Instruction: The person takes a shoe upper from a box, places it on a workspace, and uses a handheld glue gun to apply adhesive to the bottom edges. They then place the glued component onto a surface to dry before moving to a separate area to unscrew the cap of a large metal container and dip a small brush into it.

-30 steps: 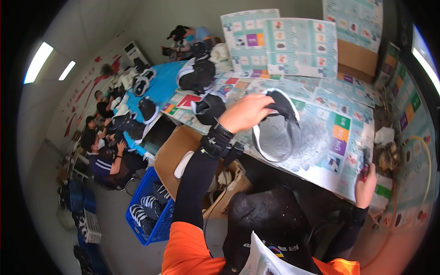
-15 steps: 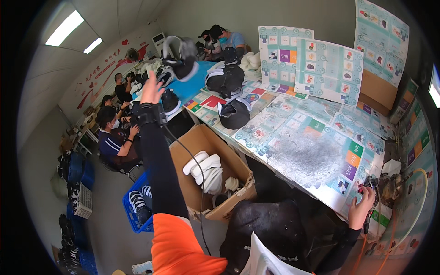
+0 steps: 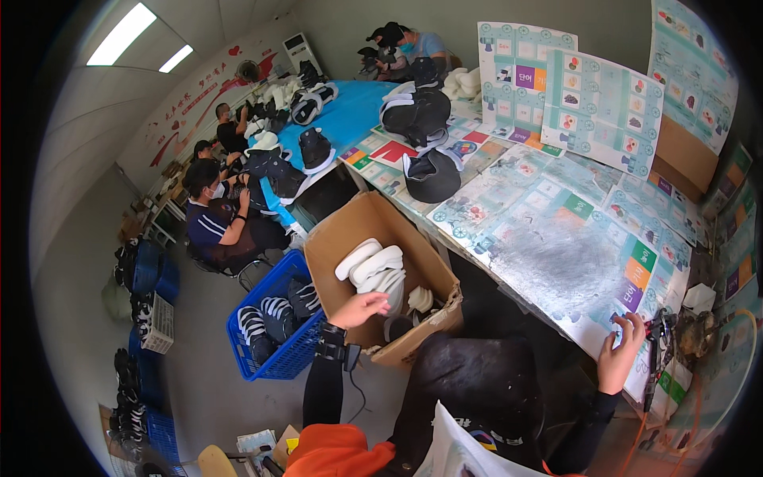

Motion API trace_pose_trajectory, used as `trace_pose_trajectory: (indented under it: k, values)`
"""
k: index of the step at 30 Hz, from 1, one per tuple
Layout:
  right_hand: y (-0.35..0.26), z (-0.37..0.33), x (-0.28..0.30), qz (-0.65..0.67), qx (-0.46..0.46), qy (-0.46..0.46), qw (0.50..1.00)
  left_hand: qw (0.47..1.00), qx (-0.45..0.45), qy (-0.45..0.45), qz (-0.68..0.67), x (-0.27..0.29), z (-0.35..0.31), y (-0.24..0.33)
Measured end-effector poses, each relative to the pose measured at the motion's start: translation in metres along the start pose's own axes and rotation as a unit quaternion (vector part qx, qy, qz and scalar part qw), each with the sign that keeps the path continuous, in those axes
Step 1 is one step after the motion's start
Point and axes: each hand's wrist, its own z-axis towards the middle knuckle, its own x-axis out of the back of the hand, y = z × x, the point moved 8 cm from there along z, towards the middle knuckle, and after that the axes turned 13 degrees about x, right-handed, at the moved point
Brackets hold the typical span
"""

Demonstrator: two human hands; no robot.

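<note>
My left hand (image 3: pixel 362 310) hovers over the near edge of a cardboard box (image 3: pixel 429 334), its fingers stretched out and holding nothing. Inside the box lies a pile of white foot-shaped inserts (image 3: pixel 373 266). My right hand (image 3: pixel 621 354) is at the right front corner of the table, fingers curved and apart, with nothing seen in it. Right beside it a dark hand tool with a hose (image 3: pixel 655 346) hangs at the table edge. A black and white shoe (image 3: pixel 307 106) rests on the far blue table top. Another dark shoe (image 3: pixel 432 175) lies on the near table.
A blue basket (image 3: pixel 274 362) of striped shoes stands left of the box. The work table (image 3: pixel 548 262) is covered with printed sheets. More shoes (image 3: pixel 416 115) sit toward its far end. Upright printed boards (image 3: pixel 602 111) line the back. A seated co-worker (image 3: pixel 214 215) is at the left.
My left arm has come down from its raised position to the box. The shoe blurred in mid-air near that hand is gone from there. My right hand has drawn slightly away from the hand tool.
</note>
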Motion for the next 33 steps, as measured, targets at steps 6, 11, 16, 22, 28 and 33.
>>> trace_pose_trajectory:
  k: [6,11,16,22,28,33]
  values:
    - [0.006,0.005,-0.006,0.002,0.015,0.013,1.000,0.996,0.001,0.088,0.012,-0.055,-0.005,-0.037]
    - [0.013,0.000,-0.013,-0.019,0.025,0.017,0.999,0.970,-0.034,0.198,0.138,-0.080,-0.002,-0.001]
    - [-0.009,0.002,-0.009,-0.005,0.020,0.043,0.999,0.918,-0.075,0.249,0.300,-0.112,0.004,0.002]
    - [-0.001,-0.002,-0.001,-0.042,0.015,0.068,0.997,0.895,-0.032,0.279,0.346,-0.141,0.043,-0.052]
    - [-0.043,-0.004,0.015,0.048,0.071,0.069,0.994,0.859,0.007,0.330,0.391,-0.138,0.054,-0.078]
    - [-0.073,-0.015,-0.018,0.254,0.057,-0.101,0.960,0.872,0.043,0.320,0.368,-0.134,0.053,-0.081]
